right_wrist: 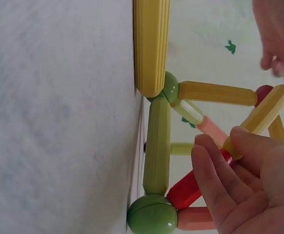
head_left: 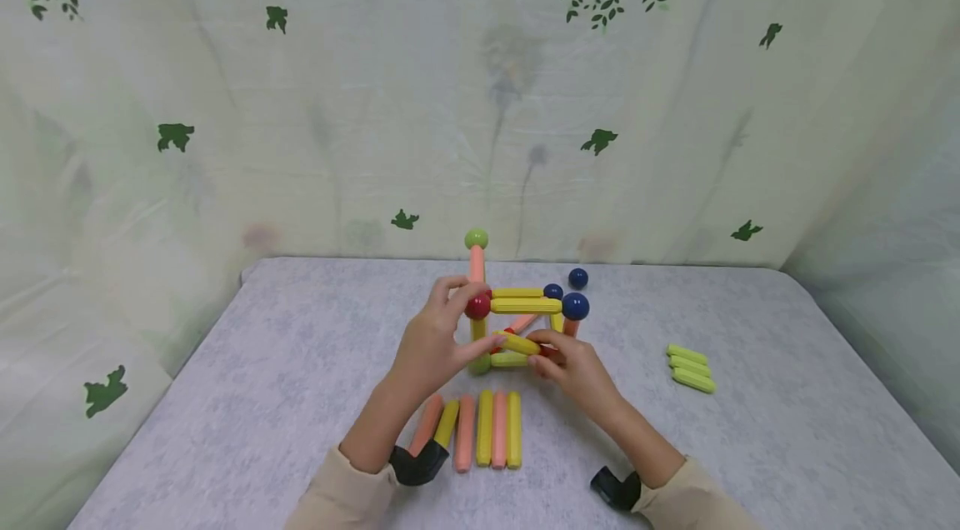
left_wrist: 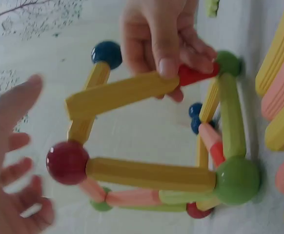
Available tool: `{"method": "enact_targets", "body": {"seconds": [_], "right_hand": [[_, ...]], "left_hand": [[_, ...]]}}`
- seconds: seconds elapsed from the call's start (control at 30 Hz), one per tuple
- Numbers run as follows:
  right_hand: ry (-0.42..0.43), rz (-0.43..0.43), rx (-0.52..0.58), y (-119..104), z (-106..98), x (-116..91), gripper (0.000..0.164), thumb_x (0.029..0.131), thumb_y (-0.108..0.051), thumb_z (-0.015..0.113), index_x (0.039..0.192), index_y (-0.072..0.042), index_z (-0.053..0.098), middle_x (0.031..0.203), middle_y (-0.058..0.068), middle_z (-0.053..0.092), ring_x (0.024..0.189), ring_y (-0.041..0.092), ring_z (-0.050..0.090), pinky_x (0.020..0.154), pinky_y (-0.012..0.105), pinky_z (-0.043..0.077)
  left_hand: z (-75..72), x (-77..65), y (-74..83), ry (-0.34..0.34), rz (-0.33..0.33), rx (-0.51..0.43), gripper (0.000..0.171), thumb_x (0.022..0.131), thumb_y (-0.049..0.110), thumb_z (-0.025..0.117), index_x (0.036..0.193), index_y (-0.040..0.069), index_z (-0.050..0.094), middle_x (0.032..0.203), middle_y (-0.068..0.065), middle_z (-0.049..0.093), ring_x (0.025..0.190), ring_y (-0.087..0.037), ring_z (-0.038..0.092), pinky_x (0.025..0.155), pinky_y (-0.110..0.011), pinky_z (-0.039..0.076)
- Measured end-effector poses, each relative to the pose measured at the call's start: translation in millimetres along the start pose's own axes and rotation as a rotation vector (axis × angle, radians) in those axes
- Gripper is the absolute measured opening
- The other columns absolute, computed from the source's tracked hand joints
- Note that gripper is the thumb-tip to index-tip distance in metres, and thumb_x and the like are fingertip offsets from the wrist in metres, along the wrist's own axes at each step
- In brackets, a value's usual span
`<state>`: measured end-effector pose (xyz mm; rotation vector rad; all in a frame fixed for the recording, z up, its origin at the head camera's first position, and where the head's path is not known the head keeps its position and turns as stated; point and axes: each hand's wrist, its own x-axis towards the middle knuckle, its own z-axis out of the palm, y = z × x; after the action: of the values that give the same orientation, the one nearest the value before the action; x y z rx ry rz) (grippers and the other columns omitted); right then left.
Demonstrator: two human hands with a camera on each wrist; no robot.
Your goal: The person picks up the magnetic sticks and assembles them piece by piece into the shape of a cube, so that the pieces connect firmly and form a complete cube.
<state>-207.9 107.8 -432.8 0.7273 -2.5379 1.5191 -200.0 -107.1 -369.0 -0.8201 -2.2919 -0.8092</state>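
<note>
A frame of magnetic rods and balls stands at the middle of the table. My right hand (head_left: pixel 576 365) pinches a yellow rod (left_wrist: pixel 122 92) between thumb and fingers, close to where it meets a red rod (right_wrist: pixel 185 189). That red rod slants up from a green ball (right_wrist: pixel 152 214) at the frame's base. The yellow rod's other end points toward the upper red ball (left_wrist: pixel 68 163), apart from it. My left hand (head_left: pixel 435 338) is beside that ball, fingers and thumb spread, holding nothing. Yellow rods (head_left: pixel 525 306) run across the top to blue balls (head_left: pixel 575 306).
In front of the frame lies a row of yellow and pink rods (head_left: pixel 465 434). Light green rods (head_left: pixel 692 369) lie together at the right. A loose blue ball (head_left: pixel 578 278) sits behind the frame. One taller pink rod (head_left: pixel 477 263) carries a green ball (head_left: pixel 476 239) on top.
</note>
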Motion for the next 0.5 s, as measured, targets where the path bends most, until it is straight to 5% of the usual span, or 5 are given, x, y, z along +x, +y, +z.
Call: {"method": "enact_targets", "body": {"seconds": [0.17, 0.5], "right_hand": [[0.058, 0.013, -0.041, -4, 6, 4, 0.022, 0.082, -0.003, 0.063, 0.104, -0.006, 0.061, 0.093, 0.007, 0.062, 0.069, 0.01, 0.062, 0.061, 0.022, 0.05], [0.146, 0.086, -0.039, -8, 13, 11, 0.024, 0.08, -0.002, 0.065, 0.104, -0.002, 0.062, 0.096, 0.013, 0.064, 0.066, 0.013, 0.064, 0.057, 0.022, 0.05]], "left_hand": [[3.9, -2.1, -9.1, -0.143, -0.164, 0.004, 0.061, 0.071, 0.031, 0.076, 0.122, 0.014, 0.048, 0.122, -0.005, 0.041, 0.083, -0.014, 0.054, 0.061, -0.023, 0.047], [20.8, -3.5, -13.2, 0.016, -0.12, -0.063, 0.048, 0.073, 0.009, 0.074, 0.116, 0.006, 0.052, 0.114, -0.01, 0.044, 0.087, -0.015, 0.056, 0.069, -0.025, 0.049]]}}
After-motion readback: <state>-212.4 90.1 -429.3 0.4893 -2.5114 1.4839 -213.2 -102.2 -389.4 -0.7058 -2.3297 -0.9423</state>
